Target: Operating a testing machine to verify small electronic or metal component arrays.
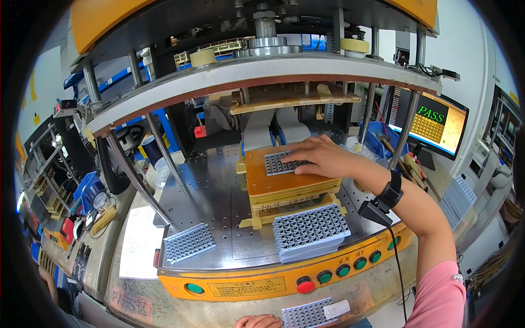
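My right hand (322, 158), with a black band and a small device on the wrist, lies over a small grey perforated panel (274, 164) on the orange-topped fixture block (260, 185). Its fingers are stretched out across the panel, covering part of it. In front of the block sits a stack of similar panels (311, 229). Another panel (190, 242) lies by itself on the metal plate to the left. At the lower edge, my left hand (258, 321) shows only in part beside a panel bearing a white label (314, 314); whether it grips that panel is hidden.
The press's upper plate (262, 68) hangs above on metal posts. A red button (305, 285) and several green ones line the yellow front. Paper sheets (143, 238) lie left; a lit monitor (432, 123) and stacked panels (458, 199) stand right. A cable runs from my wrist device.
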